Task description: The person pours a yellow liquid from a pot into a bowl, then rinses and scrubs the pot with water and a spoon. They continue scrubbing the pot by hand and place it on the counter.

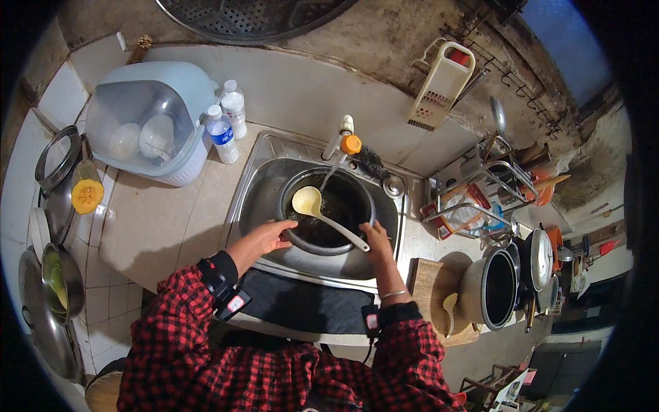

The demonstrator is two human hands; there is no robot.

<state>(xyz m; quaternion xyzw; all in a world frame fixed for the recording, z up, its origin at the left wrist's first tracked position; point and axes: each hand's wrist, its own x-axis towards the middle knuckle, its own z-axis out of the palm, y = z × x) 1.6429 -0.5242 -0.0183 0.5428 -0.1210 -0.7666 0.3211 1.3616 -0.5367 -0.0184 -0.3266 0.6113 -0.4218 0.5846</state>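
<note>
A dark round pot (325, 251) sits in the stainless-steel sink (257, 206). My left hand (266, 237) holds its left rim, thumb and fingers around the edge. On the right side of the same rim, my right hand (378, 238) has its grip. A cream-coloured ladle (307, 201) lies across the pot, its bowl over the inside and its handle over the rim near my right fingers. From the tap (335, 147) with an orange handle (351, 144), a stream of water runs down into the pot. The pot's bottom is dark and hard to make out.
Two plastic bottles (222, 135) and a lidded dish box (149, 129) stand left of the sink. To the right are a wooden board (430, 278) with a spoon (450, 309), a large pot (476, 288) and a metal rack (463, 206). A grater (443, 85) hangs above.
</note>
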